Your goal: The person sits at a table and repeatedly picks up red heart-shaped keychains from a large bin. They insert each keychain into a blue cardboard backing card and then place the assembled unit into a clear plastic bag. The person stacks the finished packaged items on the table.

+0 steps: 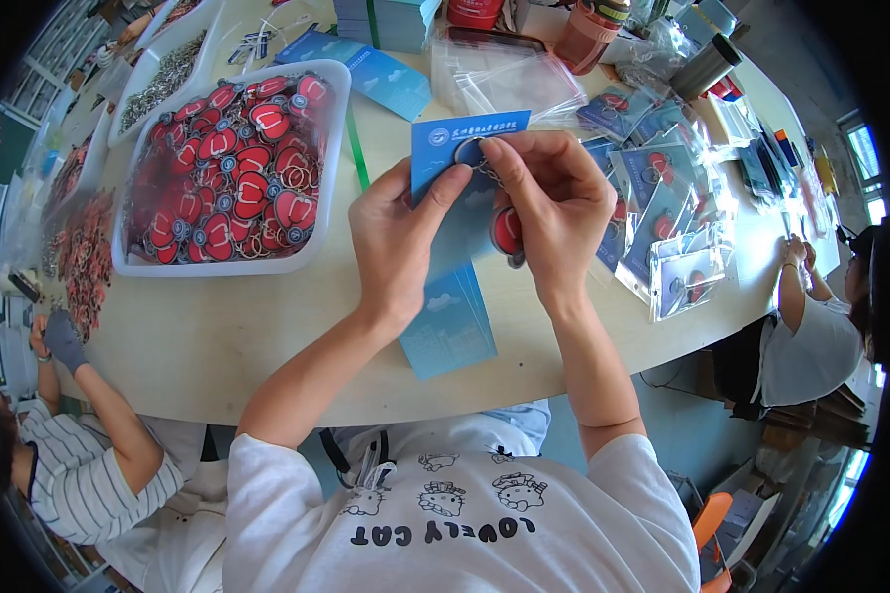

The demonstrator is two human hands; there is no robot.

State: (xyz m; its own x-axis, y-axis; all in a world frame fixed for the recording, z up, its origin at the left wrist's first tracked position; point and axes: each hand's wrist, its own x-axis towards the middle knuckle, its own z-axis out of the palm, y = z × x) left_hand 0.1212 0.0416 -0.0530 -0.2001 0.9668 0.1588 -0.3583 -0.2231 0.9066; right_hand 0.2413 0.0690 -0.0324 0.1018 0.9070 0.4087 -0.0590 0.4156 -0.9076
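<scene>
Above the table, my left hand (394, 237) is closed on a blue backing card (431, 148) held upright, its thumb pressed to the card's face. Closed on a keychain (506, 233), my right hand (562, 203) pinches its round dark metal part against the upper part of the card. The keychain's red pendant dangles below the fingers, beside the card. Under my hands, several light blue cards (450, 326) lie fanned on the table. To the left, a white plastic bin (229, 267) holds many red keychains (252, 188).
Bagged keychains on cards (663, 212) are spread at the right, with clear plastic bags (504, 84) farther back. A pinkish bottle (585, 40) and a metal tumbler (707, 67) stand behind. One co-worker (99, 465) sits at the left, another (811, 346) at the right.
</scene>
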